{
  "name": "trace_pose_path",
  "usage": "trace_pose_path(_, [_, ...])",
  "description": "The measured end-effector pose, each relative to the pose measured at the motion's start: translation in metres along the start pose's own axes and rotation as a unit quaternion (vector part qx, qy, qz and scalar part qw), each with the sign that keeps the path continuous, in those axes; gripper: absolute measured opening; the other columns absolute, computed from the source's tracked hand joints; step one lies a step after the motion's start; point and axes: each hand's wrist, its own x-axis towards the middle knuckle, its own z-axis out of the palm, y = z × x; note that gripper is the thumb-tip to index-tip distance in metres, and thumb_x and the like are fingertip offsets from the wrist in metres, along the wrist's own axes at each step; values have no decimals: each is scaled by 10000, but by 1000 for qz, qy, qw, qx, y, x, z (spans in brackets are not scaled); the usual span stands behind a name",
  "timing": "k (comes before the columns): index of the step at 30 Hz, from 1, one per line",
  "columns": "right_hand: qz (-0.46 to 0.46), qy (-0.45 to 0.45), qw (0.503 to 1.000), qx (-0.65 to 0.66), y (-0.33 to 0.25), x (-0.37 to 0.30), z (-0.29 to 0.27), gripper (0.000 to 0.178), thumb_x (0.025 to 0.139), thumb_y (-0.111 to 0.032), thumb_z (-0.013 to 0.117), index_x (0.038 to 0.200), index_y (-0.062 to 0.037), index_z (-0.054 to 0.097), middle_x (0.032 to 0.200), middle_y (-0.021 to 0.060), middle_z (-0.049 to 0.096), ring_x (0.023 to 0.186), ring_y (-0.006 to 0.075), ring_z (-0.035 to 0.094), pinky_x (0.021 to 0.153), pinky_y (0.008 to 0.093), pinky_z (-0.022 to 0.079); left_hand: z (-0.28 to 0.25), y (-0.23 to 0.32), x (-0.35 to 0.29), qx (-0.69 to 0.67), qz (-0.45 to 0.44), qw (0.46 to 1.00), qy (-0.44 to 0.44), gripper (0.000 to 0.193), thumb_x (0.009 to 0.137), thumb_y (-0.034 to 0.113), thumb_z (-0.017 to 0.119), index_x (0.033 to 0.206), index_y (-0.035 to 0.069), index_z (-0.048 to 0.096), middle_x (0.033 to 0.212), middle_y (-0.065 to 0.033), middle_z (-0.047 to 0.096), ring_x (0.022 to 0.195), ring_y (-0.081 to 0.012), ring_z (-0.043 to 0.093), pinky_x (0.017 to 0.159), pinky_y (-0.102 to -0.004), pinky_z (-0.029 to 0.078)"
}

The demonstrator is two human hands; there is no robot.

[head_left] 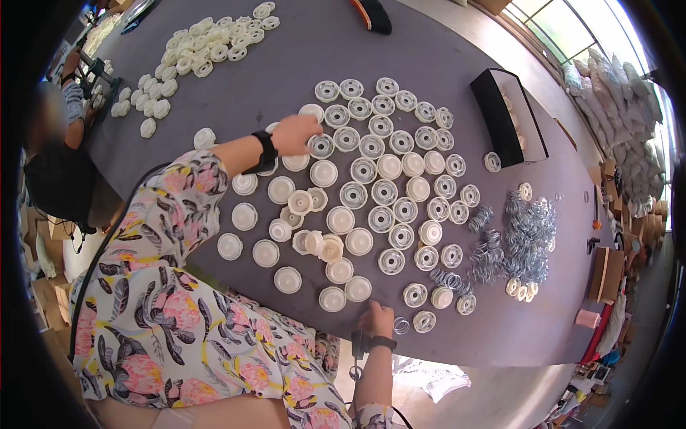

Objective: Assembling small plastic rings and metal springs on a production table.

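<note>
My left hand (296,134) reaches over the far left part of the spread of round plastic parts. Its fingers curl down between a white cap (312,111) and a ringed part with a grey centre (321,146); anything in the fingertips is hidden. By the table's near edge, my right hand (377,319) is closed, with its contents not visible. A white cap (358,288) lies just beyond it, and a loose metal spring (401,326) lies to its right. Cream flanged pieces (331,249) sit among the caps, some leaning on others.
A heap of metal springs (527,236) lies at the right. Behind it stands a black-sided open box (496,118) with pale parts inside. White parts are piled (214,43) at the far left, where another person (61,157) works. A black strap-like object (373,16) rests at the far edge.
</note>
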Motion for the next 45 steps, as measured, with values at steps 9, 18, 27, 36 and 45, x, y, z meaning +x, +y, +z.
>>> trace_pose_path(9, [-8, -10, 1000, -25, 4, 3, -3, 429, 817, -313, 522, 568, 34, 560, 470, 151, 546, 352, 226, 524, 327, 301, 408, 42, 73, -72, 105, 75, 979, -159, 455, 633, 388, 698, 913, 55, 566, 849, -145, 552, 797, -297, 558, 695, -411, 448])
trace_pose_path(18, [-6, -9, 1000, -17, 0, -2, -4, 424, 811, -314, 528, 568, 33, 565, 473, 161, 552, 352, 230, 525, 334, 298, 414, 17, 13, 20, -288, -150, 946, 24, 530, 602, 261, 758, 1019, 28, 529, 895, -116, 588, 815, -215, 584, 731, -318, 471])
trace_pose_path(27, [23, 8, 1000, -20, -10, -7, -11, 390, 799, -274, 551, 557, 31, 551, 470, 145, 542, 360, 220, 528, 330, 303, 414, 68, -31, 82, -261, -225, 911, 225, 465, 679, 242, 705, 1040, 20, 514, 1014, -158, 592, 941, -282, 580, 814, -359, 458])
trace_pose_path(36, [35, 4, 999, 3, -19, -6, -17, 388, 789, -267, 562, 549, 37, 538, 460, 149, 528, 350, 228, 517, 322, 310, 407, 66, -23, 77, -100, -213, 959, 158, 350, 678, 224, 677, 952, 36, 567, 975, -163, 598, 938, -328, 559, 827, -396, 444])
trace_pose_path(45, [52, 9, 998, -28, -18, -5, -22, 391, 789, -266, 556, 545, 38, 541, 450, 151, 524, 345, 232, 511, 323, 313, 405, 80, -22, 78, -115, -246, 955, 121, 385, 690, 206, 651, 1028, 58, 540, 1067, -170, 571, 972, -331, 551, 833, -400, 443])
